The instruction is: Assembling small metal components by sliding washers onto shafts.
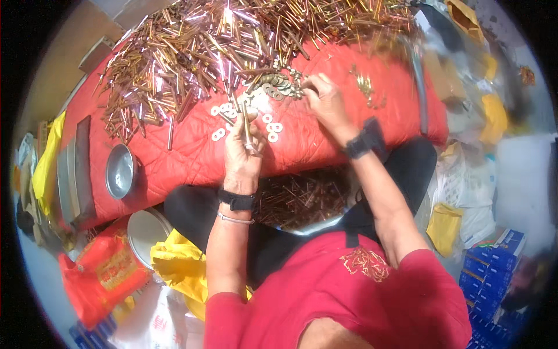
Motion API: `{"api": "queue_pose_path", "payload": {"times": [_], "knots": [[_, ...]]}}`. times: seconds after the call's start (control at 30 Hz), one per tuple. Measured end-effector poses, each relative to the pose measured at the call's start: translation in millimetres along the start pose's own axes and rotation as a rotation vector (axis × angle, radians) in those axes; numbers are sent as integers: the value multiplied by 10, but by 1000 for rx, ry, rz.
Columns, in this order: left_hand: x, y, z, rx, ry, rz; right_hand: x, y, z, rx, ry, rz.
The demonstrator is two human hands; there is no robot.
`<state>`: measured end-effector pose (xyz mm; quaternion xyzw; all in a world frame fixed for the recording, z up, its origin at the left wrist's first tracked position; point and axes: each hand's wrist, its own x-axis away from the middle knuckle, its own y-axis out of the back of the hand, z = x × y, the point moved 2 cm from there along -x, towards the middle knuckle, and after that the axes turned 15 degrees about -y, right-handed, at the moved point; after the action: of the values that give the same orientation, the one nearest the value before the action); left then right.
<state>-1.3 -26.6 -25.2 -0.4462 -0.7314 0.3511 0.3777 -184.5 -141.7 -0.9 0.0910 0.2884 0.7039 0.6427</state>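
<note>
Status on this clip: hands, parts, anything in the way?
Left hand gripping a metal rod. Right hand beside the grey washers, grip unclear. Heaped rods crowd the far side of the red quilt; neither hand looks blocked.

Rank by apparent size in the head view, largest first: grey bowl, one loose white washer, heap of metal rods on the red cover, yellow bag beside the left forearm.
1. Heap of metal rods
2. Yellow bag
3. Grey bowl
4. White washer
</note>
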Motion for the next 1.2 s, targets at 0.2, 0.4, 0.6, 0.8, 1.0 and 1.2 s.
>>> {"api": "queue_pose_path", "payload": {"times": [0.2,0.4,0.6,0.8,1.0,1.2], "knots": [[50,-109,-7,-114,46,-30,-95,-40,12,341,236,69],[52,-84,73,-259,-32,93,51,-13,152,256,201,84],[192,-248,17,-446,-82,224,305,14,463,-627,-250,419],[237,-320,-8,-577,-80,287,359,40,510,-719,-217,438],[204,-279,-84,-502,86,368,280,192,676,-378,-8,500],[279,-392,-116,-763,-85,393,273,310,745,240,169,572]]}}
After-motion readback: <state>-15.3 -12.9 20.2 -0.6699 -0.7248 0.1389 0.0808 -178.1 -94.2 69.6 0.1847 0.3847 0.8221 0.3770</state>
